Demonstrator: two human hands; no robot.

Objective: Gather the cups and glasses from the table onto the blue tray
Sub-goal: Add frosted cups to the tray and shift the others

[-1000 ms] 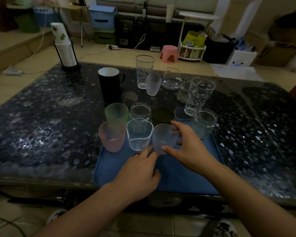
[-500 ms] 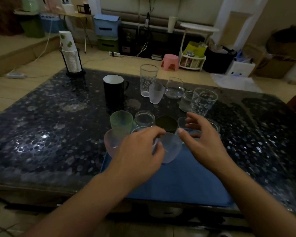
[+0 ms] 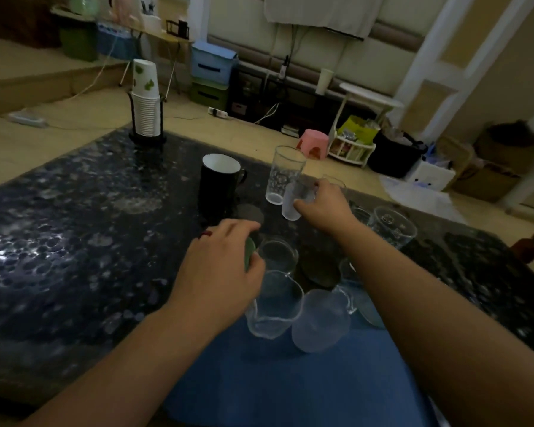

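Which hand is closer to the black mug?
Left. The left hand hovers just in front of the black mug; the right hand is off to its right, holding a frosted cup.

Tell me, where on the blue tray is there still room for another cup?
The near half of the blue tray, between the two forearms and in front of the frosted cup and clear glass, is bare. The tray's far end is crowded with glasses.
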